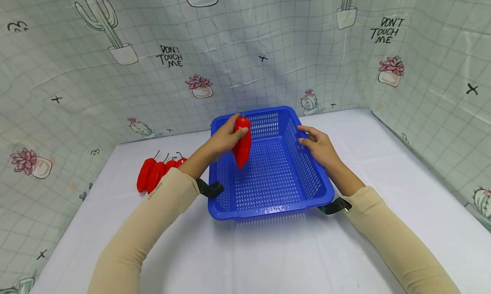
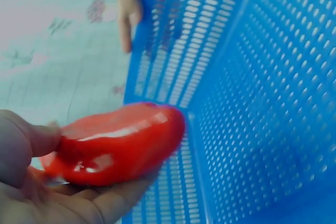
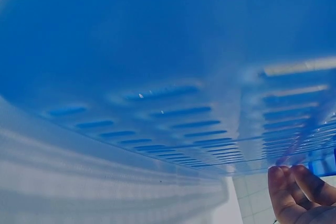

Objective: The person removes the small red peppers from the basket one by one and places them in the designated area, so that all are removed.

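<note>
My left hand [image 1: 225,139] holds a glossy red chili pepper [image 1: 242,151] over the left part of a blue plastic basket [image 1: 264,210]. Its thumb lies across the pepper, which points tip-down with its thin green stem at the top. In the left wrist view the pepper [image 2: 123,142] lies between thumb and fingers, overlapping the slotted basket wall [image 2: 205,19]. At the basket's right rim, my right hand [image 1: 323,150] grips the edge. Its bent fingertips [image 3: 310,179] show close under the rim in the right wrist view. Inside, the basket's perforated floor is bare.
Several more red peppers [image 1: 145,174] lie side by side on the white table [image 1: 184,251], left of the basket and partly hidden by my left forearm. A grid-patterned cloth [image 1: 238,42] with plant drawings hangs behind the table and along both sides.
</note>
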{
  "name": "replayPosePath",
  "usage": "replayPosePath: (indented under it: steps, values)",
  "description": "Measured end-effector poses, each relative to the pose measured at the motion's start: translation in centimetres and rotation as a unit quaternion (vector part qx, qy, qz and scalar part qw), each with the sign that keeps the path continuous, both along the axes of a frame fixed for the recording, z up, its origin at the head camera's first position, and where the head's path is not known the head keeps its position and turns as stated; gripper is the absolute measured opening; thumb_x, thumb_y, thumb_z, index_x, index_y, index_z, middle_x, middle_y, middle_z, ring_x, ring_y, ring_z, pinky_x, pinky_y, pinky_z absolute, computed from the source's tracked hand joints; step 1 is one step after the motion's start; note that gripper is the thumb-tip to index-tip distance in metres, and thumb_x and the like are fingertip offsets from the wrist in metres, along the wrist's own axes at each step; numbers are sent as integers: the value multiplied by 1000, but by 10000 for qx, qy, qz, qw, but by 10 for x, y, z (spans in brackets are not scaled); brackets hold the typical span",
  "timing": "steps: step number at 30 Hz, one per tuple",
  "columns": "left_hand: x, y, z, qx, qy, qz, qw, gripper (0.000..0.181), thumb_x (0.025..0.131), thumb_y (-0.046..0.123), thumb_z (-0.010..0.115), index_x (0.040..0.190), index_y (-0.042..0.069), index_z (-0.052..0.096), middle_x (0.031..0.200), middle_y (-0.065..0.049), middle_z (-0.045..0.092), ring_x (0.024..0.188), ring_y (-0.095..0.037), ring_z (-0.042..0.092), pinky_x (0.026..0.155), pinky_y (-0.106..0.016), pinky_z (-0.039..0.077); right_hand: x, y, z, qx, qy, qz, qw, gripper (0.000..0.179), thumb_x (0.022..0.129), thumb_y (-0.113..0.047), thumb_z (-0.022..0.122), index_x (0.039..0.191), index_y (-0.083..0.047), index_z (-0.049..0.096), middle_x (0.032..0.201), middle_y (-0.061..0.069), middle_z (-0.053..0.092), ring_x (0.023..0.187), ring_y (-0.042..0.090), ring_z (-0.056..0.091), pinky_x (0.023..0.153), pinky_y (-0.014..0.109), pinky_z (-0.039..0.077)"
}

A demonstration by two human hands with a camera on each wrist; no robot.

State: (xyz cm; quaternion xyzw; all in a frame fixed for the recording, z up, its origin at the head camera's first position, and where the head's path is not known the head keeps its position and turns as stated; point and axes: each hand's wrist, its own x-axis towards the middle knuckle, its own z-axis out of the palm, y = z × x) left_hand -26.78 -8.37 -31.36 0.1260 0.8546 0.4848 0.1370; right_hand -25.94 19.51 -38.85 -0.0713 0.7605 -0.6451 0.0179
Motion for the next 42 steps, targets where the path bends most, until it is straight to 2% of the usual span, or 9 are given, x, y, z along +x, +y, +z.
replayPosePath:
  steps: [3, 7, 10, 16, 23, 28, 34, 42]
  values:
    - [-3, -9, 3, 636, -58, 160, 9978, 62, 106, 20, 41, 158, 20, 8, 152, -21, 30, 132, -41, 45, 93, -62, 49, 0, 1, 0, 5, -4, -30, 10000, 49, 101, -7, 48, 149, -2, 38, 143, 25, 48, 102, 18, 64, 75, 22, 57]
    - [-4, -17, 5, 847, 127, 269, 9960, 59, 105, 19, 43, 157, 20, 16, 150, -23, 34, 129, -42, 47, 92, -60, 50, 1, 1, 1, 50, 7, -47, 10000, 49, 101, -7, 48, 149, -3, 38, 144, 25, 48, 108, 23, 62, 77, 23, 57]
    - [-3, -20, 7, 972, 90, 357, 9946, 58, 105, 19, 44, 157, 20, 18, 150, -23, 34, 131, -42, 47, 94, -59, 49, 1, 1, 2, 63, -4, -44, 10000, 49, 101, -8, 47, 149, -4, 38, 144, 25, 48, 110, 27, 61, 78, 24, 58]
    - [1, -24, 13, 1332, -292, 482, 9895, 63, 104, 16, 45, 157, 12, 12, 153, -21, 28, 135, -40, 42, 101, -56, 46, 1, 1, 2, 76, 11, -51, 10000, 49, 101, -9, 47, 150, -4, 38, 144, 25, 47, 108, 26, 62, 77, 23, 58]
    - [1, -30, 15, 1689, -337, 313, 9846, 55, 103, 10, 45, 152, 2, 22, 142, -24, 40, 125, -38, 49, 101, -53, 47, 1, 0, 1, 40, 21, -50, 10000, 49, 101, -7, 47, 149, -2, 38, 144, 26, 47, 101, 17, 63, 76, 23, 58]
    - [1, -34, 14, 1680, -274, 503, 9841, 56, 103, 11, 48, 153, 2, 25, 141, -22, 44, 124, -35, 51, 102, -50, 47, 1, 0, 1, 28, -8, -40, 10000, 49, 101, -8, 48, 149, -2, 38, 142, 27, 48, 97, 13, 64, 74, 22, 58]
    - [2, -40, 14, 1582, -138, 640, 9852, 56, 103, 12, 49, 153, 1, 26, 144, -22, 44, 129, -36, 50, 103, -49, 46, 2, 0, 1, 60, 4, -43, 10000, 49, 101, -7, 48, 149, -2, 39, 142, 26, 48, 100, 16, 63, 75, 22, 58]
    - [1, -55, 15, 1398, -32, 1103, 9840, 65, 101, 15, 53, 155, 1, 19, 149, -20, 41, 132, -36, 48, 102, -48, 47, 2, 0, 1, 103, 19, -45, 9999, 49, 101, -7, 47, 149, -2, 38, 144, 25, 47, 103, 20, 63, 77, 24, 58]
